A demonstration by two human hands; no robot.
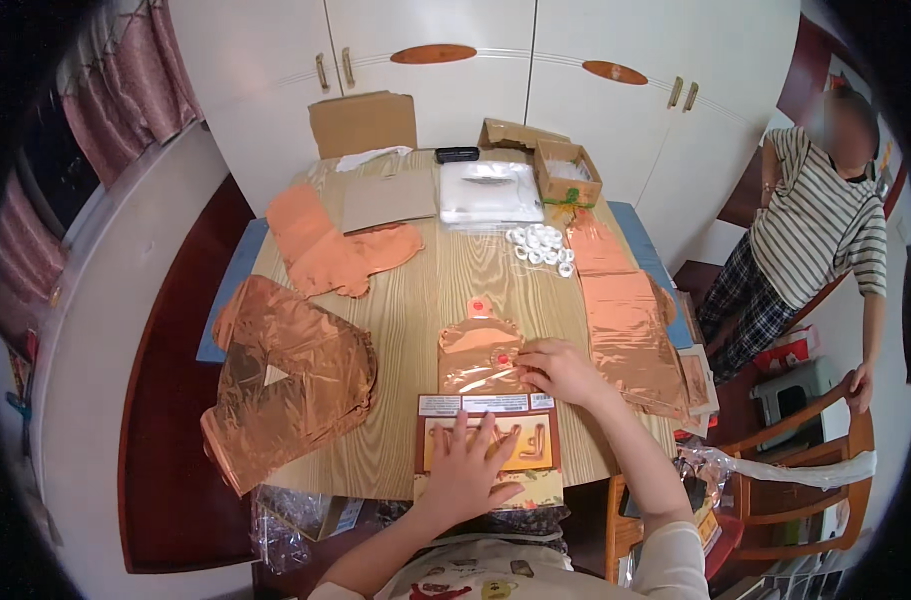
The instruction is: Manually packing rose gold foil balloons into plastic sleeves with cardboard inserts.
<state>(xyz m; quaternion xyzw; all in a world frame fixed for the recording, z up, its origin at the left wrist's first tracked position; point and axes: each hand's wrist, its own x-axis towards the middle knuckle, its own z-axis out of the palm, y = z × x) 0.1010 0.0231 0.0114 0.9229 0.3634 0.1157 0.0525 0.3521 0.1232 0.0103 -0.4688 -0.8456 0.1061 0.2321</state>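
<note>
My left hand point(466, 470) lies flat with spread fingers on a printed card point(548, 440), brown and yellow with a picture of foil letters. Just beyond the card's far edge, and partly covered by it, is a folded rose-gold foil balloon point(466, 370) with a small red dot and a tab at its far end. Coming in from the right, my right hand point(561, 372) rests its fingertips on the balloon's right edge near the dot, the fingers somewhat apart. A flat, letter-shaped foil balloon point(306, 355) spreads over the table's left side.
More foil balloons lie at the far left point(326, 245) and along the right edge point(631, 320). White ribbon rolls point(539, 243), a stack of clear bags point(491, 190) and a small carton point(571, 172) occupy the back. A person point(816, 220) stands at right beside a wooden chair point(856, 440).
</note>
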